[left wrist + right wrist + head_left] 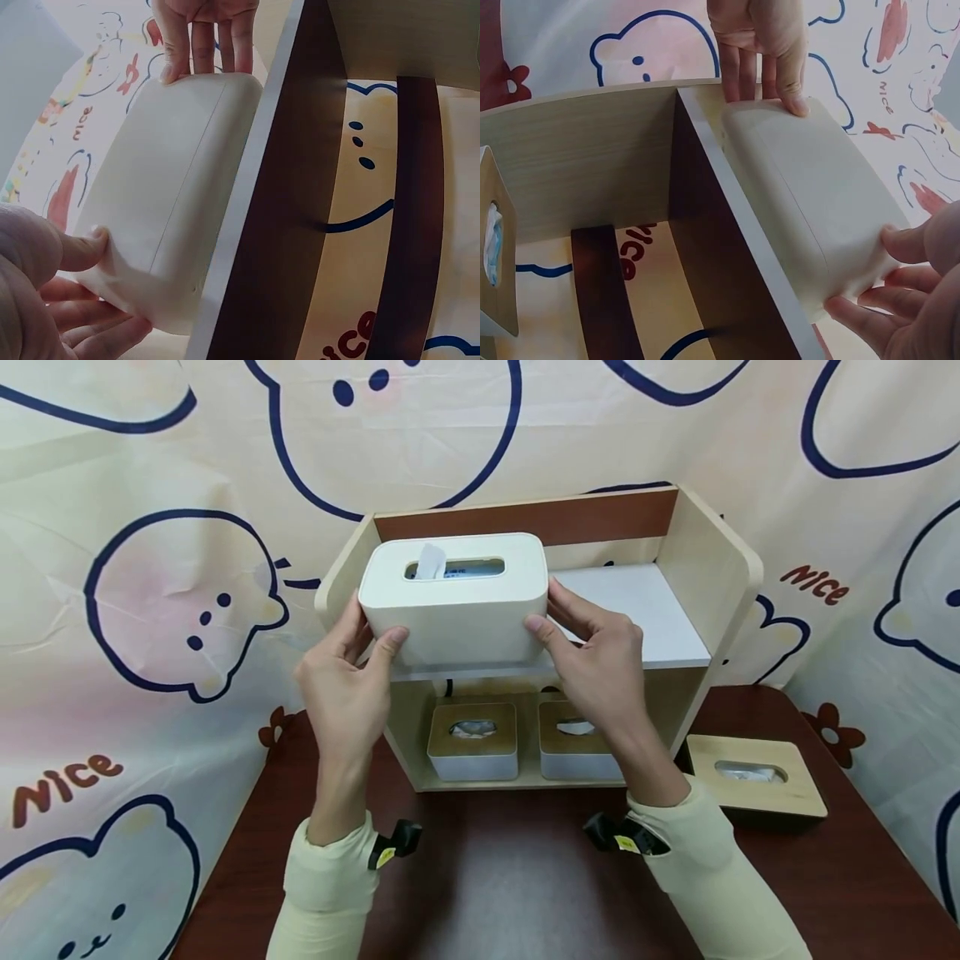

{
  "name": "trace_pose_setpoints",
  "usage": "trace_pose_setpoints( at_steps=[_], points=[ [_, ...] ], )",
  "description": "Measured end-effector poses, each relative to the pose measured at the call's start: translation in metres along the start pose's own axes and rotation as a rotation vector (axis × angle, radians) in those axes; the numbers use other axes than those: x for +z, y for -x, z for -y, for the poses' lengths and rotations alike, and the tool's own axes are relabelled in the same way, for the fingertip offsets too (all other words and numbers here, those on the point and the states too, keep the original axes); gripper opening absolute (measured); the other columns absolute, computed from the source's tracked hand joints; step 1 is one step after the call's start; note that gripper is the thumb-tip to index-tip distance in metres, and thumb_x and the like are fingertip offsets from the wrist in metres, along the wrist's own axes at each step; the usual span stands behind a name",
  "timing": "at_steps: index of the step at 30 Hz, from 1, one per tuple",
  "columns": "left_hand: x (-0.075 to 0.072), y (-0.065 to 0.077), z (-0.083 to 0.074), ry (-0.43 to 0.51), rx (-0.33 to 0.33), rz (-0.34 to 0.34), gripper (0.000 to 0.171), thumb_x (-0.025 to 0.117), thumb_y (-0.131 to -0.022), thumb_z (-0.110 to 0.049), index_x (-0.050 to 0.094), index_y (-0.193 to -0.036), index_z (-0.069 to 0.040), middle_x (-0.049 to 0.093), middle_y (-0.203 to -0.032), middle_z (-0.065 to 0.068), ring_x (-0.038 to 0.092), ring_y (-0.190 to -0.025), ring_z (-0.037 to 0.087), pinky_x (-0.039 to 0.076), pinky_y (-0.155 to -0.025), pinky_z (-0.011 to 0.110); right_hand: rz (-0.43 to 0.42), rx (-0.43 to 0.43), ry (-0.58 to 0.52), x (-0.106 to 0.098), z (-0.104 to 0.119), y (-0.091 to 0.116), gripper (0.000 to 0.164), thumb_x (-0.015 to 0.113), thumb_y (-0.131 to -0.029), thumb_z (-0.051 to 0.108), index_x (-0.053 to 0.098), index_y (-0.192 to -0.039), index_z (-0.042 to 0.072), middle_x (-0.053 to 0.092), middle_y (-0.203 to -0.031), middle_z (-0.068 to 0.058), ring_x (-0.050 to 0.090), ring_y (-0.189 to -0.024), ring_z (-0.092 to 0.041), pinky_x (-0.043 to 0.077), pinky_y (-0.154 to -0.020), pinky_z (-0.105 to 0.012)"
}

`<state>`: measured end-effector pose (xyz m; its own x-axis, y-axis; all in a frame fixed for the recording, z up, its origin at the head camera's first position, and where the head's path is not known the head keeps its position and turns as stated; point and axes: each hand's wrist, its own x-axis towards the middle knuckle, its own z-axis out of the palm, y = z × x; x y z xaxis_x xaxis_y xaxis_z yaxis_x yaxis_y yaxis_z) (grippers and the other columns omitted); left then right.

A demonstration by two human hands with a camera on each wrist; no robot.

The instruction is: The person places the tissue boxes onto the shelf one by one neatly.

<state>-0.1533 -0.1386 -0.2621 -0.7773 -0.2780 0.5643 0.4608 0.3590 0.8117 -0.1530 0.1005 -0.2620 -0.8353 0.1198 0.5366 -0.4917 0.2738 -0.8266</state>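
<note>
A white tissue box point(459, 631), with a tissue tip showing in its oval slot, is at the upper left of the shelf unit. My left hand point(343, 681) grips its left end, thumb on the front face. At the opposite end my right hand point(602, 664) holds it the same way. Both wrist views show the box point(161, 165) along the edge of the white upper shelf board point(735, 214). Whether its underside touches the board cannot be made out. The fingers behind the box are partly hidden in the head view.
Two wood-topped tissue boxes, one left point(474, 747) and one right point(573, 752), stand on the lower shelf. A third box with a light wooden lid point(757, 777) lies on the dark table point(495, 877), right of the unit. The unit's side panel point(712, 560) rises at the right.
</note>
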Motion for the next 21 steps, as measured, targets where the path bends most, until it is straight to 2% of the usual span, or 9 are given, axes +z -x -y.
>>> trace_pose_setpoints(
  at_steps=[7, 13, 21],
  points=[
    [0.004, -0.004, 0.006, 0.002, -0.008, -0.009, 0.063, 0.082, -0.095, -0.012, 0.058, -0.153, -0.017, 0.062, -0.154, 0.002, 0.064, -0.138, 0.019, 0.055, -0.108, 0.038, -0.015, 0.014, 0.007, 0.007, -0.003, -0.003, 0.053, 0.08, -0.099, 0.017, 0.062, -0.148, 0.01, 0.066, -0.147, -0.003, 0.066, -0.134, -0.013, 0.059, -0.104, -0.039],
    [0.008, -0.007, 0.012, 0.01, 0.01, -0.014, 0.063, 0.081, -0.095, -0.013, 0.058, -0.153, -0.015, 0.063, -0.153, 0.006, 0.064, -0.138, 0.021, 0.054, -0.109, 0.038, -0.026, 0.012, 0.019, 0.01, -0.005, -0.005, 0.053, 0.08, -0.099, 0.017, 0.062, -0.148, 0.009, 0.066, -0.147, -0.004, 0.066, -0.134, -0.014, 0.058, -0.106, -0.039],
    [0.011, -0.007, 0.015, -0.041, 0.032, -0.013, 0.063, 0.08, -0.096, -0.014, 0.056, -0.155, -0.014, 0.061, -0.155, 0.006, 0.062, -0.139, 0.021, 0.053, -0.111, 0.036, -0.03, 0.013, 0.03, 0.013, -0.01, -0.008, 0.054, 0.08, -0.099, 0.018, 0.062, -0.148, 0.01, 0.066, -0.147, -0.004, 0.066, -0.134, -0.015, 0.057, -0.107, -0.04]
  ],
)
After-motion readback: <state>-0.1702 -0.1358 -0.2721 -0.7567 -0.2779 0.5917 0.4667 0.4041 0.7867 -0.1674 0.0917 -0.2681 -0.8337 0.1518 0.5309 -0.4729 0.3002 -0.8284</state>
